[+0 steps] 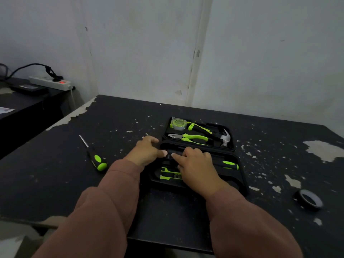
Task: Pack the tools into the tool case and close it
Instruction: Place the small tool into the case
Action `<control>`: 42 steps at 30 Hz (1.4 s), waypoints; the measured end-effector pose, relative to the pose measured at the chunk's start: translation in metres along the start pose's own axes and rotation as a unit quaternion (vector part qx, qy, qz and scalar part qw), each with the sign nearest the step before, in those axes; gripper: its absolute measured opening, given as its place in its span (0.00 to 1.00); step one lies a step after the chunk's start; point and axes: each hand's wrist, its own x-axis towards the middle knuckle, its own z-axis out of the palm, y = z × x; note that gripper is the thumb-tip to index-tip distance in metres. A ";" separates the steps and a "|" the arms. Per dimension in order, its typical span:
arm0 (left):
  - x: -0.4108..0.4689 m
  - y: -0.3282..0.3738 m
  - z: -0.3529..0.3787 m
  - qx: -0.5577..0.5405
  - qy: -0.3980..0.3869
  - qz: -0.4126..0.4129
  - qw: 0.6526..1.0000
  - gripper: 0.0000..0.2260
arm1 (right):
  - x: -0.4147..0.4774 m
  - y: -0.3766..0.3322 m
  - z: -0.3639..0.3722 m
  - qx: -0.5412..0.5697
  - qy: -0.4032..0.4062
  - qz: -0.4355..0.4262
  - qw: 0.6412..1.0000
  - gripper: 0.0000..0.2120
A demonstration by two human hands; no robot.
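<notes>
Head view looks down on a matte black table [130, 118] whose coating has flaked off in pale, ragged patches, with a tool case [240, 181] of moulded black plastic lying open near its middle. Its far half holds four tools in shaped recesses: one round tape measure [178, 123] in translucent lime with a looped wrist strap, one pair of pliers [188, 137] with steel jaws and lime grips, one claw hammer [225, 139] with a polished steel head, and one lime-and-black handle [193, 126] just behind the pliers. The near half shows one utility knife [169, 174] in black and lime and one rounded lime-and-black screwdriver handle [230, 165] at its right side. Both hands, in brown sleeves, rest at the hinge line between the halves: the left hand [147, 150] is curled loosely at the case's left edge, the right hand [197, 166] lies palm-down over the near half with its forefinger stretched toward the left thumb; whether either grips anything I cannot tell. One more screwdriver [93, 154] with a slim steel shaft lies loose on the table, well left of the case. One roll of black tape [309, 201] lies flat to the right. No writing is legible anywhere. One white power strip [50, 83] with a red lit switch sits on a separate dark surface at far left.
</notes>
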 end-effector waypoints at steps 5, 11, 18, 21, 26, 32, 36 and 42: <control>-0.002 -0.002 0.004 -0.068 -0.027 -0.028 0.997 0.25 | 0.000 -0.004 -0.003 -0.020 0.001 0.000 1.000 0.19; -0.001 -0.002 0.005 -0.008 -0.025 -0.007 1.000 0.14 | 0.003 -0.006 -0.003 -0.022 -0.006 0.004 1.000 0.17; -0.006 -0.008 0.016 0.044 0.026 0.067 0.996 0.05 | -0.004 -0.007 0.005 -0.008 0.036 0.021 0.999 0.17; -0.008 -0.008 0.017 0.040 0.041 0.068 0.996 0.08 | -0.008 -0.007 0.008 0.009 0.071 0.053 0.996 0.15; -0.007 -0.009 0.016 0.034 0.025 0.057 0.998 0.09 | -0.006 -0.004 0.005 0.029 0.045 0.061 0.997 0.16; -0.012 -0.008 0.015 0.030 0.031 0.062 0.997 0.11 | -0.006 -0.007 -0.002 0.017 0.014 0.062 0.998 0.17; -0.024 -0.005 0.010 0.022 0.047 0.061 0.997 0.20 | -0.006 -0.015 -0.006 0.015 0.000 0.079 0.997 0.16; -0.056 -0.009 -0.016 0.044 0.144 0.151 0.977 0.16 | 0.002 -0.056 -0.006 0.134 0.026 0.038 0.990 0.16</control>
